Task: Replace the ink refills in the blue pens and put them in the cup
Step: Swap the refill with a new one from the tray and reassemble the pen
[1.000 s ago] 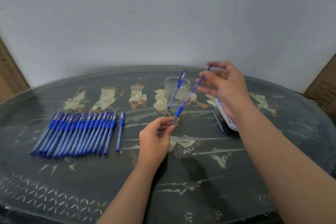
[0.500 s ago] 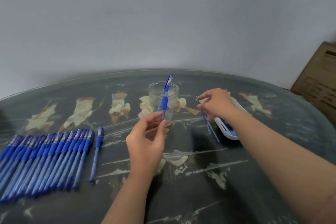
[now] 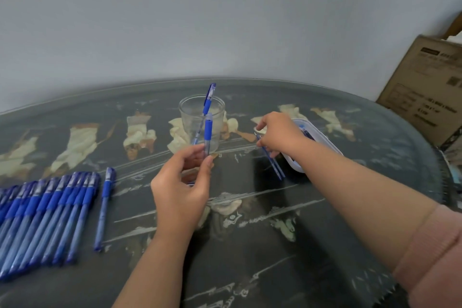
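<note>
Step in hand: the person is working through one pen's refill swap, with the barrel in one hand and a refill at the other.
Left hand [image 3: 182, 182]: its grip is pinching the pen barrel [image 3: 208, 132] between thumb and fingertips and holding it upright, just in front of the cup [image 3: 202, 120].
Right hand [image 3: 277, 132]: its grip is curling round the upper end of a thin refill [image 3: 273, 166], whose lower end is resting on the tabletop [image 3: 250, 257]. It seems to be pinching the refill, though the fingertips are partly hidden.
Cup: it is standing near the far edge, around the middle, and carrying one finished-looking pen [image 3: 209, 97].
Waiting pens: a row of blue pens [image 3: 45, 217] is lying by the left edge, with a single pen [image 3: 105, 207] just beside it.
White tray [image 3: 322, 140]: it is sitting toward the right edge, touching the right wrist, with blue pieces inside that are too small to name.
Next move: whether this refill is going out or coming in cannot be told. Either way, a fresh refill is going to need lining up with the barrel's narrow opening while the left pinch is keeping the barrel steady.
</note>
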### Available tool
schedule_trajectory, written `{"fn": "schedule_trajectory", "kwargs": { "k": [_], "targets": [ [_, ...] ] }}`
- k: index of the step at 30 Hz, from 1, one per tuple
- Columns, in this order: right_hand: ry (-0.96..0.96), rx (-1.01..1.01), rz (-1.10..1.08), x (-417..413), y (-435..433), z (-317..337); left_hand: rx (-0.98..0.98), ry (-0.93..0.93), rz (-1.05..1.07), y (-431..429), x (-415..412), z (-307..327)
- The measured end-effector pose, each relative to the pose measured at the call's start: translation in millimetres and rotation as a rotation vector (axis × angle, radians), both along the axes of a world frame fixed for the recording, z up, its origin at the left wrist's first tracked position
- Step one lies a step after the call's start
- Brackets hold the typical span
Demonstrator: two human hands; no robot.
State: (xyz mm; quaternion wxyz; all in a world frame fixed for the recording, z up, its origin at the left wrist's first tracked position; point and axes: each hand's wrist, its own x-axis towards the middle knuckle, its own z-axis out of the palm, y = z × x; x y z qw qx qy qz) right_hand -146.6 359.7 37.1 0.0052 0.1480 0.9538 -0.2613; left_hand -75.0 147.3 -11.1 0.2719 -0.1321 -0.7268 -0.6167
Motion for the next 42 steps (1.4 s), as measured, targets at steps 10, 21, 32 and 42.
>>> {"fn": "schedule_trajectory", "kwargs": {
  "k": [10, 21, 32, 42],
  "targets": [
    [0.004, 0.154, 0.014, 2, -2, -3, -0.007, -0.013, -0.037, -1, -1, -3],
    [0.023, 0.259, 0.042, 1, -8, -5, -0.025, -0.001, -0.042, -1, -1, -4],
    [0.024, 0.325, 0.072, 6, -9, -4, -0.030, -0.007, -0.045, -1, -2, -5],
    [0.074, 0.389, 0.073, 4, -7, -11, -0.028, -0.010, -0.042, -1, 0, -2]
  ]
}}
